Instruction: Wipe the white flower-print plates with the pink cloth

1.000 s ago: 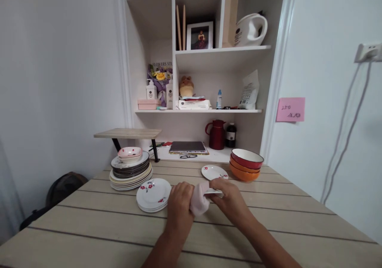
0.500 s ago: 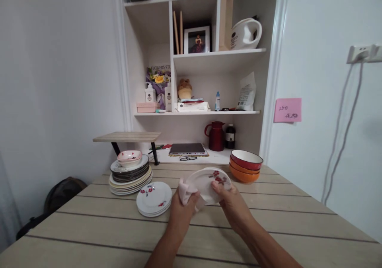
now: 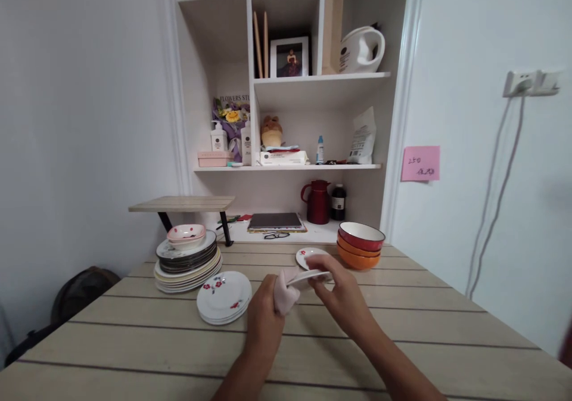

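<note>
My left hand [image 3: 264,314] is closed around a pale pink cloth [image 3: 286,294] that wraps the left edge of a small white plate [image 3: 307,275]. The plate is tilted nearly edge-on above the table. My right hand [image 3: 342,297] pinches its right side between thumb and fingers. Behind it, partly covered by my right fingers, another white plate with red flowers [image 3: 302,257] lies on the table. Left of my hands is a low stack of flowered white plates [image 3: 226,297].
On the left stand stacked larger plates [image 3: 190,277], topped by a pink-rimmed bowl [image 3: 186,234], near a small raised wooden shelf [image 3: 183,203]. Red and orange bowls [image 3: 360,249] are nested at right. A red jug [image 3: 318,203] and dark laptop [image 3: 274,221] sit behind.
The plate in my hands has turned from showing its flowered face to nearly edge-on. My right hand has shifted its grip on the rim. The view has swung slightly right.
</note>
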{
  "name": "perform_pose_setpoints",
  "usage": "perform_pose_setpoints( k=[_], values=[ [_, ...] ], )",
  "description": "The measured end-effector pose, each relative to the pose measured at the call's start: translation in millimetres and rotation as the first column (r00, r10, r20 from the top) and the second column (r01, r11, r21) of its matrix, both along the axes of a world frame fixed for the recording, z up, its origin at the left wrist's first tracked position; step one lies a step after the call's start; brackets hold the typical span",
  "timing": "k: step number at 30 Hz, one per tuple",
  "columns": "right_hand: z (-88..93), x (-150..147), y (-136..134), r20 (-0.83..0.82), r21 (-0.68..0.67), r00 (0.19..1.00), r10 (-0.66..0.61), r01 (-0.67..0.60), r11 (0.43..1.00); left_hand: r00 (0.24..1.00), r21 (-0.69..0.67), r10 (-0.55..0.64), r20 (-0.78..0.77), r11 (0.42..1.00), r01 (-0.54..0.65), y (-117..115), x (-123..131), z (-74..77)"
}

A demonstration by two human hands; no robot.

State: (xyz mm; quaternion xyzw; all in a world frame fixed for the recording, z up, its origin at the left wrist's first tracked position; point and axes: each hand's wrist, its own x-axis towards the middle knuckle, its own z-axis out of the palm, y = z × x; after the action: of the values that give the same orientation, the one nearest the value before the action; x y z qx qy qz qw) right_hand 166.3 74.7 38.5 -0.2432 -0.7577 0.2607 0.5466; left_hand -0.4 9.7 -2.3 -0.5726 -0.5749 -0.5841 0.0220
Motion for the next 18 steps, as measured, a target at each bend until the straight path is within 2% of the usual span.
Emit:
perform_pose_setpoints(
  k=[2,5,9,11,14,16,18],
  values=[
    [2.8,2,-2,0.123,0.091,0.992,-0.001,-0.010,0.996,0.991,-0.013,0.005,-0.133,1.000,-0.007,-2,-3,1.4],
    [5.9,4,-2,0.196,0.132,0.980,-0.018,-0.009,0.991,0.948,0.007,0.061,-0.314,0.998,-0.062,-5,-6,4.4],
    [13.8,13,-1,0.255,0.156,0.967,-0.010,-0.030,0.987,0.915,0.024,0.065,-0.398,0.998,-0.061,-8,-5,6.6],
    [17.9,18,-2,0.270,0.139,0.963,0.015,-0.054,0.989,0.946,0.013,0.012,-0.324,1.000,-0.008,-8,-3,7.3],
    [19.2,19,-5,0.198,-0.004,0.974,0.112,-0.113,0.994,0.996,0.045,-0.088,-0.036,0.995,0.089,-7,1,9.3],
    [16.5,15,-7,0.064,-0.149,0.981,0.185,-0.174,0.973,0.967,0.086,-0.149,0.206,0.987,0.134,-5,5,11.4],
    [12.5,7,-11,-0.116,-0.259,0.965,0.235,-0.258,0.931,0.897,0.103,-0.191,0.399,0.981,0.163,-3,10,13.6]
  ],
)
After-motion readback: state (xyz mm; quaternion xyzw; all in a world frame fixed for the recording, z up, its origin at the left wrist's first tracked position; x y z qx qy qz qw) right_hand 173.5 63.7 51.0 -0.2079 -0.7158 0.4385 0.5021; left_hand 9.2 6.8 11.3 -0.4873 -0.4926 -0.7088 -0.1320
